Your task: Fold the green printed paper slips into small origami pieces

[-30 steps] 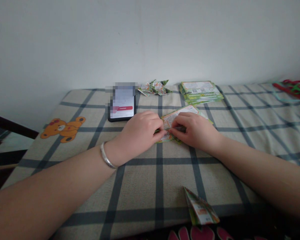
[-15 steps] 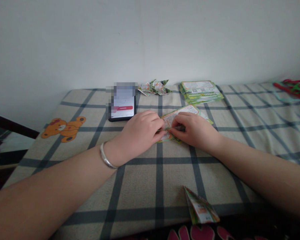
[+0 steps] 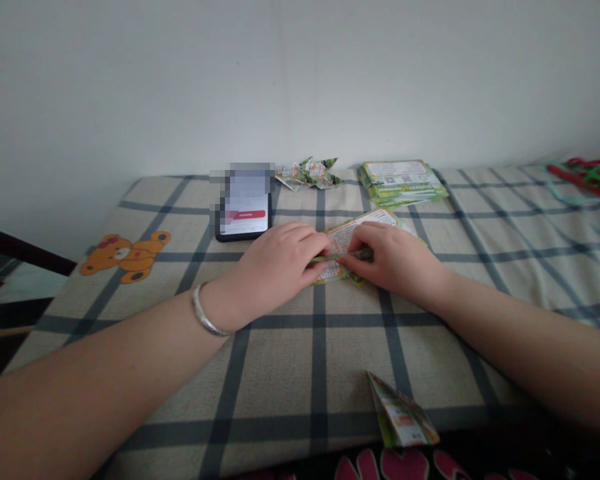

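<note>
Between my two hands lies a printed green, white and orange paper card point(image 3: 350, 232), partly covered by my fingers. My left hand point(image 3: 291, 255), with a silver bangle on its wrist, pinches a thin green-edged strip of printed paper at its left end. My right hand point(image 3: 380, 253) has thumb and forefinger closed on the same strip from the right. The fingertips of both hands almost meet over the card. Nearer to me, a folded paper triangle point(image 3: 405, 417) of the same print lies at the table's front edge.
A smartphone point(image 3: 244, 223) with a lit screen stands left of the hands. Behind are folded paper pieces point(image 3: 310, 175) and a stack of printed cards point(image 3: 403, 180). Red and green items point(image 3: 593, 177) lie far right. An orange bear figure point(image 3: 127, 255) lies left on the checked tablecloth point(image 3: 275, 387).
My left hand has shifted slightly left along the paper. A thin paper edge now shows between the two hands' fingertips. The other things stay where they were.
</note>
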Tool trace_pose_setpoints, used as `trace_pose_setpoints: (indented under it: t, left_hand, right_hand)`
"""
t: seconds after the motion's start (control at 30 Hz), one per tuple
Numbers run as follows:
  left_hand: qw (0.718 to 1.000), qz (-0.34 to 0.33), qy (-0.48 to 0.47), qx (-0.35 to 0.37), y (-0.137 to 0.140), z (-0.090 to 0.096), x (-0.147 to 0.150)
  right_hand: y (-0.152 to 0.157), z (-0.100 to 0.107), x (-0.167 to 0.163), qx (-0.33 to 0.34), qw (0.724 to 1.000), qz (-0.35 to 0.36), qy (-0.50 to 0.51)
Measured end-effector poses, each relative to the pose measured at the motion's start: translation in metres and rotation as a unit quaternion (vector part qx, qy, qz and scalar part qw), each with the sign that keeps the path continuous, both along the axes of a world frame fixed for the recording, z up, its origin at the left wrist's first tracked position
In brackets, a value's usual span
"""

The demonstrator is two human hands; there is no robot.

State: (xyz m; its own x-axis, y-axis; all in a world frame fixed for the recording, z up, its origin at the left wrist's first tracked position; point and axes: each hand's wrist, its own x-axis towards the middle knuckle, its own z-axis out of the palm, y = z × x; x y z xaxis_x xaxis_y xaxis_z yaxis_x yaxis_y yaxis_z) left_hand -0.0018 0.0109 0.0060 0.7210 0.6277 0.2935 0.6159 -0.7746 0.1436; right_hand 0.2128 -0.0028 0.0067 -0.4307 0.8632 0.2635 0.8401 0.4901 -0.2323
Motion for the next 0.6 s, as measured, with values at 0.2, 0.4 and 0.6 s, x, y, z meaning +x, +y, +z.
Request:
trace_pose_setpoints:
  t: [0.2, 0.4, 0.6]
  left_hand:
    - [0.999, -0.035, -0.002, -0.005, 0.004, -0.002, -0.003]
    - [0.998, -0.059, 0.007, -0.011, 0.006, 0.000, -0.004]
    - [0.998, -0.061, 0.007, 0.009, 0.004, -0.001, -0.006]
  right_hand:
    - [0.001, 0.004, 0.007, -0.036, 0.999, -0.027, -0.005]
    - [0.002, 0.008, 0.012, -0.085, 0.996, -0.036, 0.014]
    - [0.005, 0.009, 0.018, -0.117, 0.992, -0.050, 0.013]
